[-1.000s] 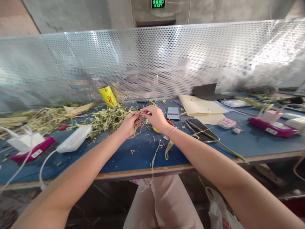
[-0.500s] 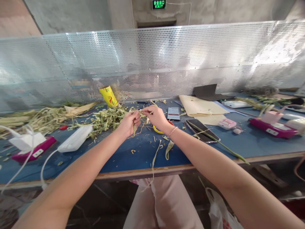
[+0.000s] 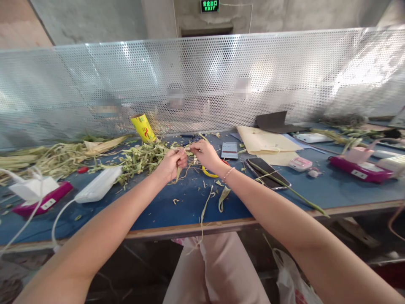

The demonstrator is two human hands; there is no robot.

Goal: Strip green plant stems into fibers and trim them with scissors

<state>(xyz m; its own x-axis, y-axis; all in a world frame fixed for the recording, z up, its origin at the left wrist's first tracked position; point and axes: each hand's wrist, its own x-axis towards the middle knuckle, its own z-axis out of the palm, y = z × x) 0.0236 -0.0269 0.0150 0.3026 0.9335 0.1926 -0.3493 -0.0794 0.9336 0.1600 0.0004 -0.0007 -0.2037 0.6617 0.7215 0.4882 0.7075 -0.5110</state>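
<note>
My left hand (image 3: 173, 164) is closed in a pinch on a pale plant strip (image 3: 178, 174), whose end hangs below the fingers. Close on its right, my right hand (image 3: 204, 154) pinches at the fingertips; whatever it grips is too small to make out. Both hands are above the blue table (image 3: 183, 211). A pile of short green-yellow plant pieces (image 3: 142, 157) lies just left of my left hand. Beneath my right wrist, a yellow ring (image 3: 209, 172) is partly covered. Loose curled strips (image 3: 223, 198) lie nearer the table's front edge.
A yellow can (image 3: 143, 128) stands behind the pile. On the left are long dry stalks (image 3: 60, 158), a white power bank (image 3: 98, 184) and a magenta power strip (image 3: 44, 202). A phone (image 3: 267, 172) and brown paper (image 3: 265, 141) lie right. A perforated metal screen (image 3: 202, 80) rises behind.
My hands have moved slightly apart, with a small gap between their fingertips. The whole view has shifted a little.
</note>
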